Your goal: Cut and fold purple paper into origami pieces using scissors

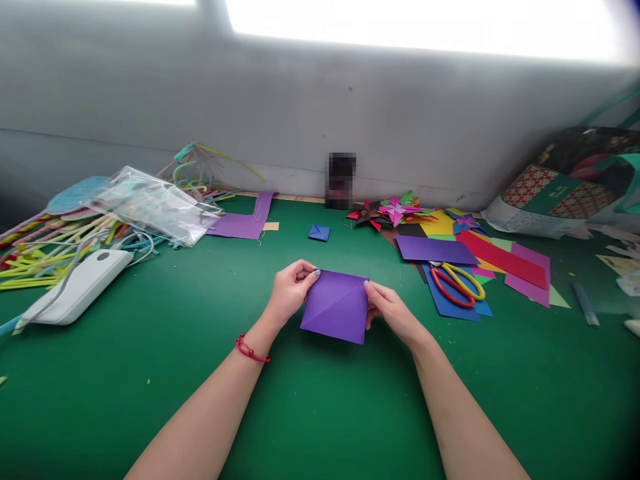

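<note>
Pinch grips: left hand (293, 290) on upper-left corner of purple paper (336, 308), right hand (393, 312) near upper-right corner. Squarish, matte, diagonally creased; centre frame.

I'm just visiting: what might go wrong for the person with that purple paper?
First, the left hand and right hand both grip the purple paper, so an uneven pull might crumple or tear it. Second, the small blue folded piece lies just beyond, where a forward reach could knock it. Third, the scissors lie among loose sheets; grabbing them carelessly might shift the pile.
</note>
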Motion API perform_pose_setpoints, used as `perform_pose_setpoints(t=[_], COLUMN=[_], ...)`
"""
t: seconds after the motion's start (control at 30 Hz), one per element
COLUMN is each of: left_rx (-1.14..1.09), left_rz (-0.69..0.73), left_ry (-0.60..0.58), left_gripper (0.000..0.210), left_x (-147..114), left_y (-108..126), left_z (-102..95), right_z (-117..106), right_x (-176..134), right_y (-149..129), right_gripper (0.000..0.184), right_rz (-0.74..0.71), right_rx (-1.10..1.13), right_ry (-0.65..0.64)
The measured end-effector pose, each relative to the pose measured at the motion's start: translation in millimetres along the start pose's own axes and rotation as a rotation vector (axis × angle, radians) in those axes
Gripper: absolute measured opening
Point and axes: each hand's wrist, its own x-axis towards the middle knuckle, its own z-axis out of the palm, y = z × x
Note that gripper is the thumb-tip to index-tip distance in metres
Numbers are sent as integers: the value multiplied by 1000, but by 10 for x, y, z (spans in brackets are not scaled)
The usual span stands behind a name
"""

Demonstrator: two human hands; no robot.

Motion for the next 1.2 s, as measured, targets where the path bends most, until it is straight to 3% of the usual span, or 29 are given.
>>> perform_pose_setpoints(t=[0.17,0.3,0.83,1.03,1.2], left_rx=[13,14,53,55,30], left_rz=[-13,-11,17,7,2], left_ry=[-95,-104,-91,-90,-78], left_gripper=[18,18,15,17,18], left_x=[-28,-27,-23,-22,-11], left_y=[15,4,7,-10,-14], left_z=[38,37,24,29,19], right_z=[-37,-22,-8,7,12], right_x=[-11,-15,9,25,27], right_y=[-32,-36,45,78,52], right_gripper=[54,58,38,39,51], right_rz=[-1,49,28,1,45], right_rx=[-33,-7,-52,-127,-21], right_ry=[28,-38,-50,35,-3])
